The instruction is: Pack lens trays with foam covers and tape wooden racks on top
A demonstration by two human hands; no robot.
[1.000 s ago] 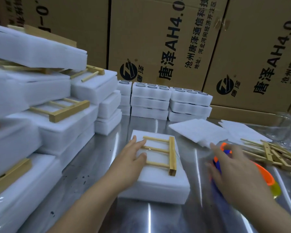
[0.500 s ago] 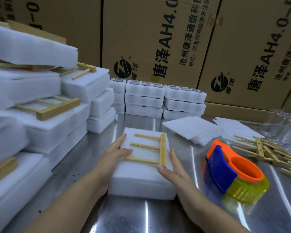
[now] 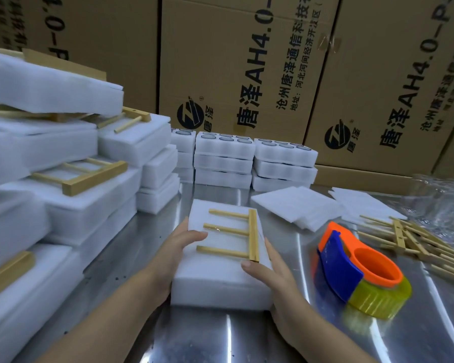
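Foam pack (image 3: pixel 220 279) sits mid-surface (image 3: pixel 220 336) in front of me, wooden rack (image 3: pixel 252 234) flat on top; can't tell if tape's across it. I'd guess taping's about done, so next is lifting it level onto the finished stack (image 3: pixel 89 205) on my left. My left hand (image 3: pixel 173 255) and right hand (image 3: pixel 270 273) clamp its sides, thumbs on top. Tape dispenser (image 3: pixel 359 273) sits just to the right.

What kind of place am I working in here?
Probably a packing bench in a warehouse: printed shipping cartons behind, stacked foam lens trays, a tape dispenser on the steel table.
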